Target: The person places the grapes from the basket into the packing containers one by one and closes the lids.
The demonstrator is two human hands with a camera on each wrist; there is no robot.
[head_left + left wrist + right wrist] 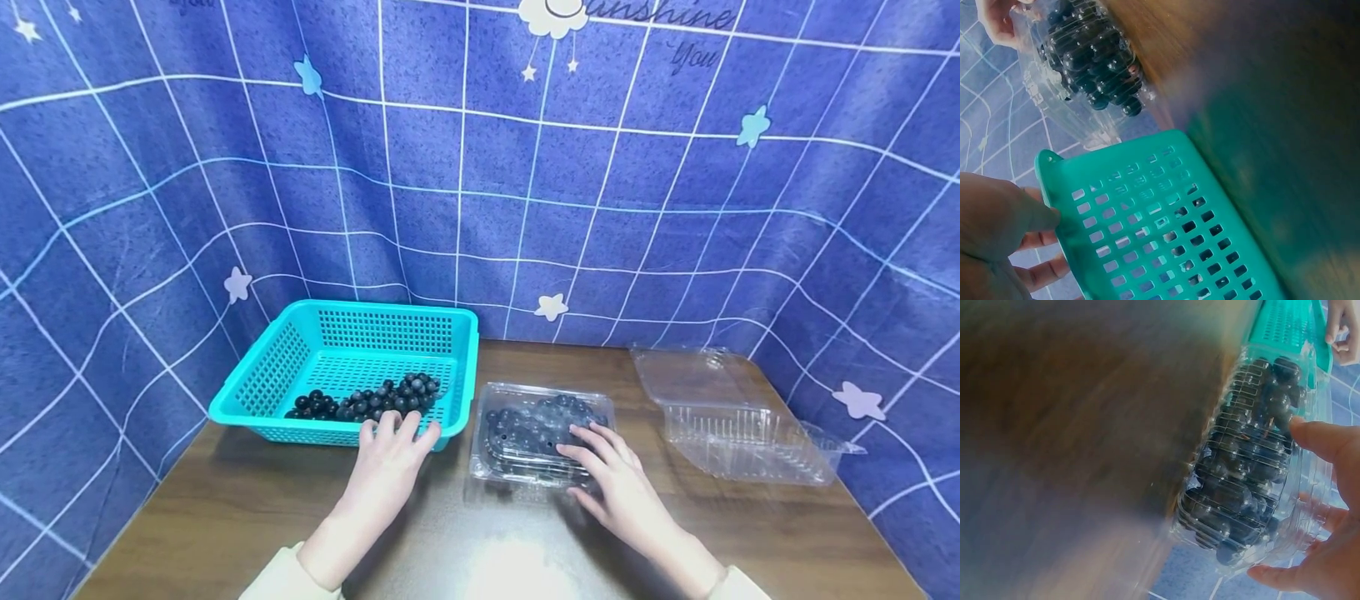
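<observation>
Dark grapes (pixel 390 398) lie along the front of a turquoise plastic basket (pixel 375 312). My left hand (pixel 393 462) reaches over the basket's front right rim, its bent fingers spread beside the grapes. In the left wrist view the thumb lies at the rim, with fingers partly hidden beyond it. To the right of the basket sits a clear plastic clamshell box (pixel 483 467) with more dark grapes inside and its lid down. My right hand (pixel 615 479) rests on its right side, fingertips on the lid and thumb low at the front corner.
A second clear clamshell box (pixel 750 442) stands open at the right of the wooden table (pixel 420 542), its lid (pixel 690 375) laid back. Behind everything hangs a blue cloth (pixel 495 225) with a grid and stars.
</observation>
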